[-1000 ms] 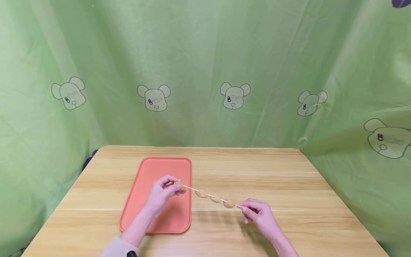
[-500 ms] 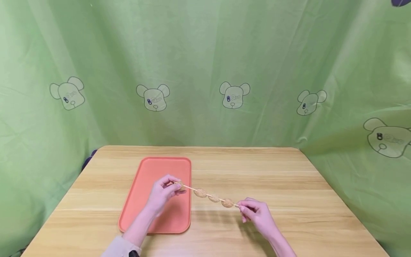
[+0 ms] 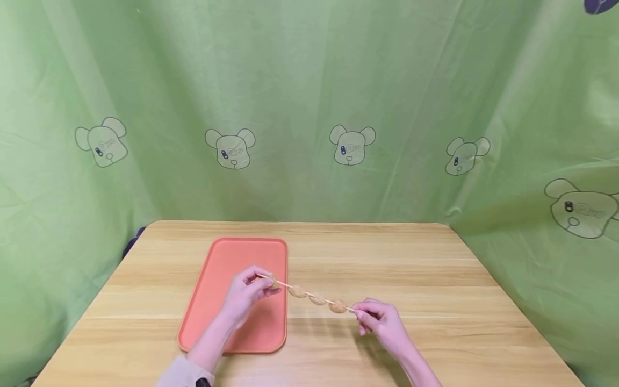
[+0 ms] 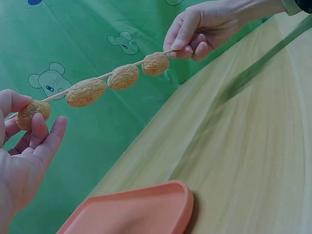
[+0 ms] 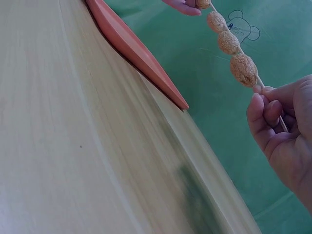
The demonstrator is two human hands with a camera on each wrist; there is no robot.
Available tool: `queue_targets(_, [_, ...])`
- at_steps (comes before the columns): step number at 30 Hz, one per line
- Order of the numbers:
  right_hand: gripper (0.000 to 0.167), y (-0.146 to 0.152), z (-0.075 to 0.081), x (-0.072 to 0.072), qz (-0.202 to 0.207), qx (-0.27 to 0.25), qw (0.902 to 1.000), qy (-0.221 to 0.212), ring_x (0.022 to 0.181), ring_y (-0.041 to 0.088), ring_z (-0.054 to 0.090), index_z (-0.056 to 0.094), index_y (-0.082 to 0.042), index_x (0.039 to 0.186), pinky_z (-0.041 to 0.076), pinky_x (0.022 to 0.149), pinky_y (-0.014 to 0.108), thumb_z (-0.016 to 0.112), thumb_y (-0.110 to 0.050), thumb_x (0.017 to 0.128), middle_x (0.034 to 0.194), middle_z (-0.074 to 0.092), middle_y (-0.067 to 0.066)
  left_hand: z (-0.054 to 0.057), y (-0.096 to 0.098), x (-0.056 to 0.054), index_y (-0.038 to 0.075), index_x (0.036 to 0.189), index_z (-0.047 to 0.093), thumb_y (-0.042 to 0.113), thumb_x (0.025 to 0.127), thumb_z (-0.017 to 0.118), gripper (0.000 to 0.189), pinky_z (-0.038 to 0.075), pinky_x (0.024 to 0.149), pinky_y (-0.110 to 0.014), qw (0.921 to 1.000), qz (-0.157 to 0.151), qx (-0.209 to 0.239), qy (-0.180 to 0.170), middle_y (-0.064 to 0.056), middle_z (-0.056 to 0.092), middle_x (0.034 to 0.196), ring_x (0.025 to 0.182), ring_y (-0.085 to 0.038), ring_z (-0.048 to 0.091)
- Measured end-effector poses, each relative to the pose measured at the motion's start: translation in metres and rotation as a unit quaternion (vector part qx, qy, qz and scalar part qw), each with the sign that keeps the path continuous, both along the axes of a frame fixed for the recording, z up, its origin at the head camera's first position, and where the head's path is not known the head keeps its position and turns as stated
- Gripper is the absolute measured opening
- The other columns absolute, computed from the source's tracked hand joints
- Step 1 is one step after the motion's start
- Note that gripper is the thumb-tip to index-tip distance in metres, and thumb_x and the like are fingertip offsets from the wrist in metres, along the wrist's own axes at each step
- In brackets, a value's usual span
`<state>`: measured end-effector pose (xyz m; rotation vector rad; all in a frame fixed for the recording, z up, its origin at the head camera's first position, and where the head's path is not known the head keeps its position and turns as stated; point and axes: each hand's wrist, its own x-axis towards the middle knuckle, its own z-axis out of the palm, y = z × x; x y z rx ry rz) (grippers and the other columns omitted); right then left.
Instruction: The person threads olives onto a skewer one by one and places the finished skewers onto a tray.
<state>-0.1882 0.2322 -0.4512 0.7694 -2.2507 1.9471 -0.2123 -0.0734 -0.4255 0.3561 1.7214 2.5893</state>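
A thin wooden skewer (image 4: 57, 96) runs through several wrinkled brown balls and slants down to the right above the table. My left hand (image 3: 242, 296) pinches the leftmost ball (image 4: 35, 115) between thumb and fingertips, and the skewer's tip shows just past it. The other balls (image 4: 86, 92) sit along the stick between my hands, with a gap after the leftmost one. At the other end, my right hand (image 3: 384, 327) pinches the skewer close beside the nearest ball (image 5: 243, 69). The stick's tail (image 5: 283, 124) shows between the right fingers.
A coral-red rectangular tray (image 3: 232, 252) lies on the left of the wooden table (image 3: 387, 258), under my left hand. A green curtain (image 3: 295, 80) with mouse-head drawings hangs behind the table and at its sides.
My right hand has moved a little left, taking the skewer and its nearer balls toward my left hand. The skewer's tip shows further past the leftmost ball, which stays nearly in place.
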Motion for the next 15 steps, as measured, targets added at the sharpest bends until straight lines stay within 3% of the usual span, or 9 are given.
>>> queue_targets(6, [0.016, -0.001, -0.001, -0.001, -0.001, 0.011, 0.9999, -0.001, 0.055, 0.007, 0.054, 0.058, 0.021, 0.093, 0.050, 0.046, 0.024, 0.055, 0.007, 0.086, 0.068, 0.054, 0.014, -0.006, 0.003, 0.000, 0.006, 0.082, 0.062, -0.013, 0.083, 0.051, 0.022, 0.055, 0.080, -0.043, 0.9998, 0.011, 0.003, -0.013, -0.010, 0.059, 0.082, 0.070, -0.016, 0.059])
queue_targets(15, [0.017, -0.008, -0.002, -0.002, 0.002, 0.016, 0.9995, -0.027, 0.054, 0.008, 0.054, 0.058, 0.021, 0.095, 0.049, 0.045, 0.024, 0.055, 0.007, 0.086, 0.070, 0.053, 0.009, -0.013, 0.000, 0.000, 0.001, 0.084, 0.061, -0.011, 0.083, 0.053, 0.014, 0.054, 0.082, -0.044, 0.9991, 0.011, 0.005, -0.040, -0.008, 0.058, 0.079, 0.066, -0.013, 0.054])
